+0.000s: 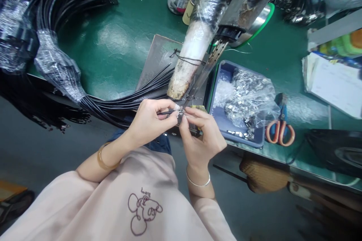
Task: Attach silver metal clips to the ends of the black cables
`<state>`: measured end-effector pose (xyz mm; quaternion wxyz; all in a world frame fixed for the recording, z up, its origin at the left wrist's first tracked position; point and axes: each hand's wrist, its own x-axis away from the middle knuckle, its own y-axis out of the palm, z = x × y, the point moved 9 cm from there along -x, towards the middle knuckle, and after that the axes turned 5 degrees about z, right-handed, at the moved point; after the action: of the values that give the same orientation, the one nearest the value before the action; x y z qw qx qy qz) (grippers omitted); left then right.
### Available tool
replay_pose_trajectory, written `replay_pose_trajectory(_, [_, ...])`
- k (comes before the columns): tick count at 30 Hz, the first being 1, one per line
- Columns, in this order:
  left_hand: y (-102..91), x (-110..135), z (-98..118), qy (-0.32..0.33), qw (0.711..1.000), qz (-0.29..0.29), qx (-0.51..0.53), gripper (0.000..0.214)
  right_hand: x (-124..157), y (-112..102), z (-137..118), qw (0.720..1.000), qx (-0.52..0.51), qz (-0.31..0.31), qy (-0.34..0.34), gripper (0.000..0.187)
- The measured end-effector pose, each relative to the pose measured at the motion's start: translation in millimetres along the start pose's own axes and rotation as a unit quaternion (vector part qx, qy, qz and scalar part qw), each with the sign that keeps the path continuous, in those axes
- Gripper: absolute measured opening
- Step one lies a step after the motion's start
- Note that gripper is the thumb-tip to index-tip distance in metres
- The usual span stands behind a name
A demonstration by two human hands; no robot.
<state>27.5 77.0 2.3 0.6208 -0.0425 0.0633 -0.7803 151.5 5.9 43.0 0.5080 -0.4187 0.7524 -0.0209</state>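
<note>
Middle of the frame, left hand (pixel 149 120): thumb and fingers clamped on the black cord (pixel 166 112), just short of its tip.
right hand (pixel 202 135): thumb and forefinger pinched together on a small metal clip (pixel 181 112) at the cord's tip, close against the left fingertips.
black cord: lies level between the two hands, at the foot of the machine (pixel 198 41).
machine: wrapped in clear plastic, slanting from the upper centre down to the fingertips.
cord bundle (pixel 124 99): fans from the centre toward the left edge, bound in clear wrap at centre left.
blue tray (pixel 215 94): just right of the hands, holding a clear bag of loose clips (pixel 249 98).
scissors (pixel 279 130): orange handles, beside the tray's right edge, on the green table (pixel 118 45).
wrists: one bangle on each.
</note>
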Motion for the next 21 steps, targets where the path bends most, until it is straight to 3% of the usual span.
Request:
replay_pose_trajectory(9, [-2.5, 1, 16, 0.06, 0.998, 0.016, -0.028, 0.012, -5, -1, -5, 1.0, -0.002, 0.009, -0.008, 0.019])
replay_pose_trajectory(17, [0.3, 1, 2, -0.011, 1.0, -0.021, -0.012, 0.015, 1, -1, -2, 1.0, -0.017, -0.018, -0.004, 0.019])
replay_pose_trajectory(21, [1.7, 2, 1, -0.015, 1.0, -0.024, 0.001, 0.014, 1, -3, -2, 1.0, -0.019, -0.012, -0.002, 0.018])
